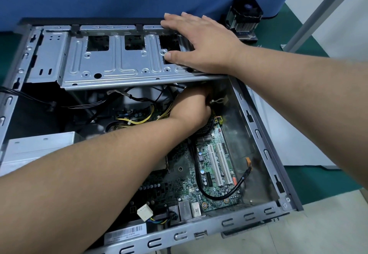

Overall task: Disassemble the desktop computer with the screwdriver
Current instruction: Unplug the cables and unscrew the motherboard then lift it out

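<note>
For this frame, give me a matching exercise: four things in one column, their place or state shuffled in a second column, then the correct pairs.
Things:
1. right hand
2. left hand
3. cooler fan
4. black cable

Places or states:
A. stands outside the case, by the blue panel
B. lies flat on the metal drive cage
C. curves over the green motherboard
D. reaches under the drive cage, fingers hidden

Pairs: 1-B, 2-D, 3-A, 4-C

"USB" is printed on the motherboard [217, 166]; barcode label [127, 233] unreadable.
</note>
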The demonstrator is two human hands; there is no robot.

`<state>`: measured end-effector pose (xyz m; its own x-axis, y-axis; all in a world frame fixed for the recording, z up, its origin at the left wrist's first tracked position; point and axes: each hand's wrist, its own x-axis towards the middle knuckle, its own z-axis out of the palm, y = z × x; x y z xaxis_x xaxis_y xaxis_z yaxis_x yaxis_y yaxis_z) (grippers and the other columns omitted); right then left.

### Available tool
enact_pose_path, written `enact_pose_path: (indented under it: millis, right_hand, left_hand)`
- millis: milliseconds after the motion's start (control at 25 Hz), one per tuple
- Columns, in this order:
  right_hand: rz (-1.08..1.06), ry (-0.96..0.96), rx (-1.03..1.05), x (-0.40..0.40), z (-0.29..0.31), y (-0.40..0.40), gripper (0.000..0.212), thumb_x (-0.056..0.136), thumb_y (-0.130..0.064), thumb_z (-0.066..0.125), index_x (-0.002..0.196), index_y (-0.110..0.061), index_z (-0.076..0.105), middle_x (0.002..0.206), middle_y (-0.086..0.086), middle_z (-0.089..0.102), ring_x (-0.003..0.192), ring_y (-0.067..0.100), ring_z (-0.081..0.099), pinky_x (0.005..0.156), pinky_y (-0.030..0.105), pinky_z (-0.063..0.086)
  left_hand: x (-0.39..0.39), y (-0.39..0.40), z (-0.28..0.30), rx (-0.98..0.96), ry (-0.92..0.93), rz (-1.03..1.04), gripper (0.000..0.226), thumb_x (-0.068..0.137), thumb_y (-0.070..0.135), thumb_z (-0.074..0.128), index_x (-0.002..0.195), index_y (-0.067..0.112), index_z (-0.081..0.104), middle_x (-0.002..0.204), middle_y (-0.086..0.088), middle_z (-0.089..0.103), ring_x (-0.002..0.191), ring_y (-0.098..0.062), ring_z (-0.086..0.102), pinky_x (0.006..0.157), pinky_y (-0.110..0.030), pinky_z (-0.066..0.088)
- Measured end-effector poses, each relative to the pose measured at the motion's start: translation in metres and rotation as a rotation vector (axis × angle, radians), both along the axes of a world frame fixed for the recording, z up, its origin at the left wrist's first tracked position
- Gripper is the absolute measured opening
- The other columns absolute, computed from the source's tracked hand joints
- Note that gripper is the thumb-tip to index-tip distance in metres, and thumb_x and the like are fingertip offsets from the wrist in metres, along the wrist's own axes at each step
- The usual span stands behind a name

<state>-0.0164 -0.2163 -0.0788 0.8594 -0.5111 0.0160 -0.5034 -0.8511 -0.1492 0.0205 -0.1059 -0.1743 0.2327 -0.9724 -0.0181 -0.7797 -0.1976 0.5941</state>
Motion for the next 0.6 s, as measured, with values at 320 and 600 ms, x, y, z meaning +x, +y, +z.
enact_pose_path:
  millis: [320,600]
  right_hand:
    - [-0.004,-0.001,-0.004,-0.0007,0.0,0.0013,0.082,0.089,-0.077,0.037,0.16,-0.039,0.024,0.168,-0.021,0.015,0.157,0.009,0.011,0.128,0.046,0.007]
    - [0.0,0.004,-0.004,-0.0008,0.0004,0.0016,0.081,0.089,-0.077,0.037,0.16,-0.04,0.024,0.168,-0.021,0.015,0.157,0.009,0.01,0.128,0.046,0.007]
  left_hand:
    - [-0.0023,-0.0041,0.0008,0.047,0.005,0.072,0.03,0.09,0.013,0.058,0.119,0.014,0.068,0.12,-0.014,0.068,0.111,-0.037,0.061,0.088,-0.035,0.049]
    - [-0.001,0.0023,-0.0004,0.01,-0.008,0.013,0.028,0.09,0.012,0.057,0.117,0.014,0.067,0.117,-0.015,0.069,0.109,-0.038,0.061,0.086,-0.037,0.05]
